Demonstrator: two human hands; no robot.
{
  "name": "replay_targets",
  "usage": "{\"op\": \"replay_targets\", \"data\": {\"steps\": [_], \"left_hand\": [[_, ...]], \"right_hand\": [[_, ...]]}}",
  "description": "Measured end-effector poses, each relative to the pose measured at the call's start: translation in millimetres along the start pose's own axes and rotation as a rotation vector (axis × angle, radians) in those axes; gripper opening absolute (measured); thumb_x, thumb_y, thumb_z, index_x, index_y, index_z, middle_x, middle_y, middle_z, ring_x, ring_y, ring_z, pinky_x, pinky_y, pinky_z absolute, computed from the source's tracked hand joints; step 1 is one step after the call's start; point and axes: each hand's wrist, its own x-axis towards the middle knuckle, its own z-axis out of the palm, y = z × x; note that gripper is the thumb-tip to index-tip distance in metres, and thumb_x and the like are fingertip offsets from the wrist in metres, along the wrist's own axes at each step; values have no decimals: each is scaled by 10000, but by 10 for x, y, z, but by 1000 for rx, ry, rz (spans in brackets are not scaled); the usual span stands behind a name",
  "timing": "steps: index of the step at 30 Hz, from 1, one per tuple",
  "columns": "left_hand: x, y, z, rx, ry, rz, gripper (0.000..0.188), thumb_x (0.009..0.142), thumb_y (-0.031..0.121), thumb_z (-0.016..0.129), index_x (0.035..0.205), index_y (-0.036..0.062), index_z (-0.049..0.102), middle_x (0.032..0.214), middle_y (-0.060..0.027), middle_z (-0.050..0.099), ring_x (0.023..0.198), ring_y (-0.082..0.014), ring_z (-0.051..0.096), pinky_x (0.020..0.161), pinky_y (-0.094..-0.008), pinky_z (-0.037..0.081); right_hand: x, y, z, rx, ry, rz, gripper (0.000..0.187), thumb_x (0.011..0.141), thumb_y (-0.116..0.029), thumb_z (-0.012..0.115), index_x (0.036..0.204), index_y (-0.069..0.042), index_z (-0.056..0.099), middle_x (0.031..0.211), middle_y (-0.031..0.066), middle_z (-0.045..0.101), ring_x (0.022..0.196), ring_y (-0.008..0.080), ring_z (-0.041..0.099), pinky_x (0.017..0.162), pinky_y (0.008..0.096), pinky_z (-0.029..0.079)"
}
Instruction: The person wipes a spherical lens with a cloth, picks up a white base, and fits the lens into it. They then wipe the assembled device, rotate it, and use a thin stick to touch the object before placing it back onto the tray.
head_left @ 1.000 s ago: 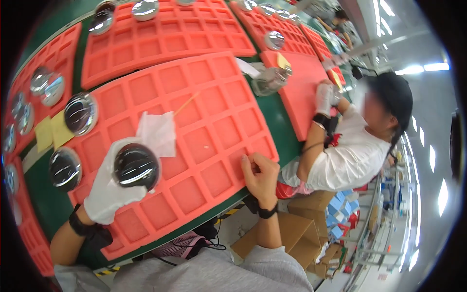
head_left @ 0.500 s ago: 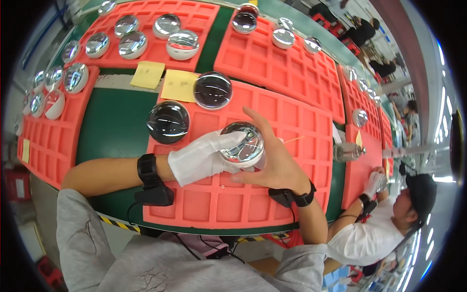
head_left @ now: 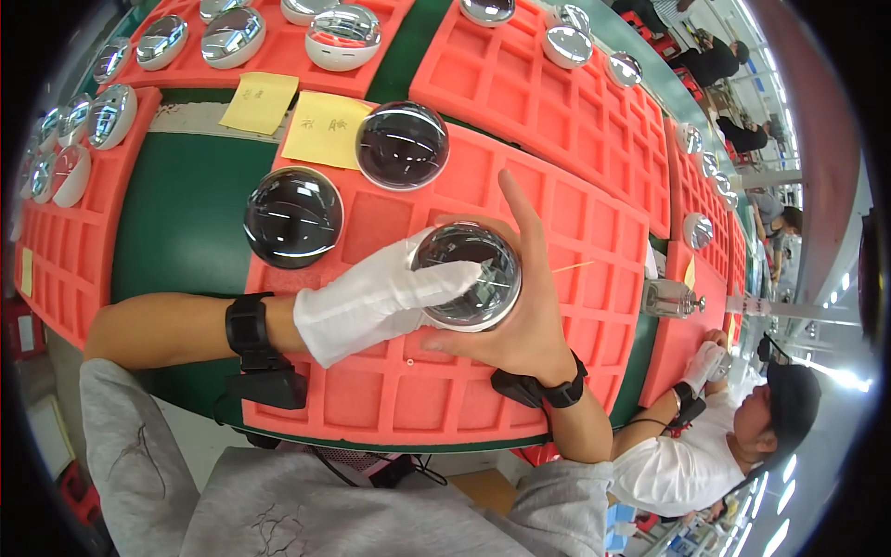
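Between my hands is a glossy ball with a clear, mirror-like dome (head_left: 467, 245) and a pale rim, above the red foam tray (head_left: 432, 401). My left hand (head_left: 371, 295), in a white glove, is closed on its left side, the thumb lying across the dome. Bare, my right hand (head_left: 531, 320) cups the ball from the right, with the index finger stretched up and away and the thumb below the rim. Some right fingers are hidden behind the ball. Two dark glossy domes, one farther (head_left: 403, 146) and one nearer (head_left: 293, 217), sit at the tray's left.
Yellow paper notes (head_left: 323, 130) lie by the tray's far left edge. More red trays (head_left: 520, 88) hold several mirror-like balls (head_left: 343, 37). A small glass jar with a metal top (head_left: 672, 298) stands at the right, near a co-worker in a white shirt (head_left: 687, 469).
The view has shifted closer to the tray. The ball has turned so its dome faces up toward me, and my left thumb now reaches farther across it.
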Motion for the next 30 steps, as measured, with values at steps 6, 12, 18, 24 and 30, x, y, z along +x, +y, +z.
{"op": "replay_targets", "data": {"steps": [6, 12, 18, 24, 30], "left_hand": [[-38, -67, 104, 312, 43, 125, 642, 903, 146, 777, 1425, 56, 414, 1296, -51, 584, 1219, -150, 580, 1025, -328, 507], [-115, -164, 96, 604, -101, 286, 773, 778, 117, 869, 1368, 47, 373, 1215, -58, 592, 1158, -179, 592, 964, -341, 521], [-98, -140, 55, 641, -169, 320, 714, 778, 94, 856, 1313, 48, 386, 1144, -64, 584, 1124, -192, 584, 926, -343, 518], [-13, -256, -67, 594, -246, 350, 782, 759, 116, 901, 1318, 52, 359, 1138, -70, 582, 1052, -186, 609, 883, -345, 540], [-5, -234, -99, 658, -245, 323, 759, 765, 131, 910, 1289, 56, 366, 1084, -62, 608, 957, -157, 630, 805, -324, 554]], "right_hand": [[-56, 16, -60, -29, -65, -93, 1420, 632, -118, 982, 1641, -83, -16, 1403, 206, 569, 1370, 373, 519, 1118, 459, 443], [-110, 13, -146, -151, -206, -307, 1383, 691, -135, 956, 1641, -75, -46, 1411, 216, 589, 1450, 431, 419, 1154, 520, 374], [-81, 11, -135, -434, -165, -487, 1378, 746, -221, 930, 1626, -60, -119, 1297, 222, 646, 1371, 458, 499, 1090, 501, 439], [-91, 8, -147, -493, -172, -433, 1388, 759, -261, 923, 1618, -51, -146, 1227, 205, 667, 1275, 448, 582, 1021, 481, 495], [-141, 28, -132, -422, -166, -391, 1353, 757, -174, 918, 1629, -58, -110, 1258, 202, 664, 1279, 451, 571, 1018, 509, 485]]}}
